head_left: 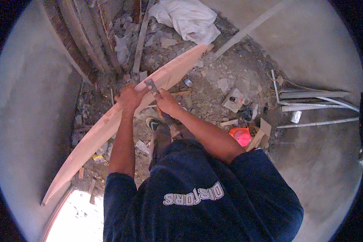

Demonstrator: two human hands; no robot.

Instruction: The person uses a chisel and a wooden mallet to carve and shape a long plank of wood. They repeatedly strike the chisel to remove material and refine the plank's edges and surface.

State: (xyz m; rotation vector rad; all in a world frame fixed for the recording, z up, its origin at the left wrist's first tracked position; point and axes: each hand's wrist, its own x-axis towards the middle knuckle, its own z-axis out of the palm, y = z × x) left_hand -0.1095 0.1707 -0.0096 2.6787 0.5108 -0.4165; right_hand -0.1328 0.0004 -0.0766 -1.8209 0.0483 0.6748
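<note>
A long, pale reddish wooden plank (97, 128) runs diagonally from lower left to upper right, in front of my body. My left hand (130, 97) is closed over the plank near its middle, with the thumb pointing toward a metal tool head. In my right hand (167, 103) is a hammer (151, 85), gripped close below its grey head. The head lies against the plank's face, just right of my left hand. The hammer's handle runs back toward my legs, partly hidden by my right hand and forearm.
Rubble and wood scraps cover the ground. Dark boards (82, 36) lean at the upper left, and a white sack (185, 18) lies at the far side. Rightward are an orange-pink object (241, 136), a cardboard box (261, 134) and several pipes (310, 107) by the wall.
</note>
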